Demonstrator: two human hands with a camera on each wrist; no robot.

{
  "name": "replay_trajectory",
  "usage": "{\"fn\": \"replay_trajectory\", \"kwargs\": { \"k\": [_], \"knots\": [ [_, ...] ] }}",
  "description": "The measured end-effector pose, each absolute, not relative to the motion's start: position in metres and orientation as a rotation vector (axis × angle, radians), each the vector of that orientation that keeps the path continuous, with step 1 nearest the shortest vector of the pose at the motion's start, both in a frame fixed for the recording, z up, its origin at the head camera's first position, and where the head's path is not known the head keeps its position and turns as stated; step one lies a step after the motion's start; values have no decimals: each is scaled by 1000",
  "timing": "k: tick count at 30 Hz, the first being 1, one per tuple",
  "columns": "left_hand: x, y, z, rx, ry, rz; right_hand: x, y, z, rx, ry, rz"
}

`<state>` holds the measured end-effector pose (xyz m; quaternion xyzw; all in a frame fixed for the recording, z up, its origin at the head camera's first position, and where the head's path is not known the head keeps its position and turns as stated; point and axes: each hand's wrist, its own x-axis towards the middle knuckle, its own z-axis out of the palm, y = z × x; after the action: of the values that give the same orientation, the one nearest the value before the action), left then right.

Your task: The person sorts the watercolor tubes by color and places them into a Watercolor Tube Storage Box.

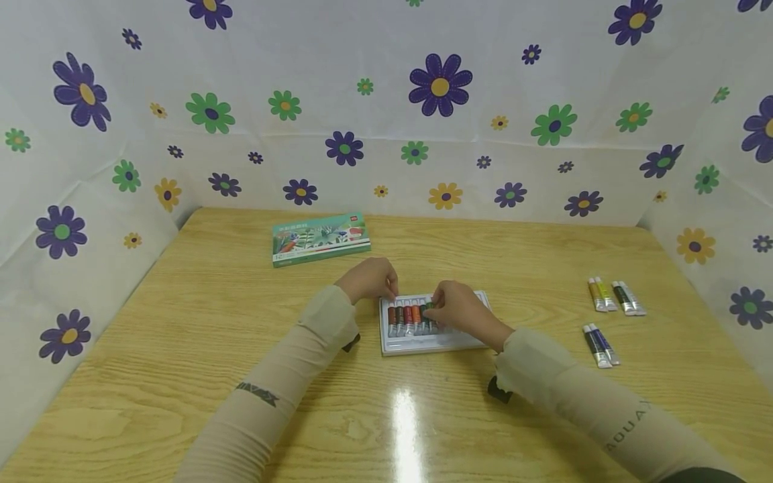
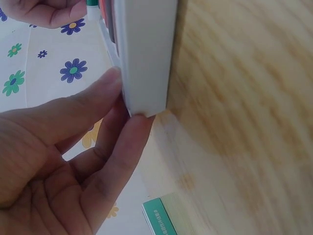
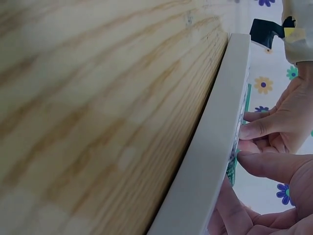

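A white plastic tray (image 1: 417, 346) lies on the table, with a row of paint tubes (image 1: 407, 319) in red, brown, orange and green shades. My left hand (image 1: 373, 278) pinches the tray's far left corner; in the left wrist view the thumb is on its top edge and a finger is against its side. Over the middle of the row, my right hand (image 1: 464, 307) pinches a green paint tube (image 2: 92, 3) with a white cap. That hand hides the tray's right part from the head view.
A flat green paint box (image 1: 321, 240) with a printed picture lies behind the tray to the left. On the right side of the table are three pairs of tubes: a yellowish pair (image 1: 602, 295), a dark and pale pair (image 1: 629, 298) and a dark blue pair (image 1: 600, 346). Flowered cloth (image 1: 386, 161) surrounds the table.
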<state>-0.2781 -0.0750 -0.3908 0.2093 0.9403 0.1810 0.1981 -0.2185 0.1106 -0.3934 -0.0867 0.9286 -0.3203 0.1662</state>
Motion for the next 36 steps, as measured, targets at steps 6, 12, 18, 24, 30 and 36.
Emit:
{"fn": "replay_trajectory", "kwargs": {
  "k": [6,12,18,24,30,36],
  "knots": [
    [-276,-75,-389,584,2627,505,-218,115,-392,-275,2667,-891],
    [-275,-76,-388,598,2635,491,-220,118,-389,-349,2707,-904],
    [-276,-75,-388,590,2637,491,-221,116,-387,-421,2703,-906],
    [-276,-75,-388,582,2621,511,-220,113,-389,-448,2725,-858],
    [-275,-74,-387,584,2626,512,-221,112,-391,-468,2758,-794],
    [-275,-74,-387,581,2623,498,-221,112,-391,-464,2772,-776]
  ]
}}
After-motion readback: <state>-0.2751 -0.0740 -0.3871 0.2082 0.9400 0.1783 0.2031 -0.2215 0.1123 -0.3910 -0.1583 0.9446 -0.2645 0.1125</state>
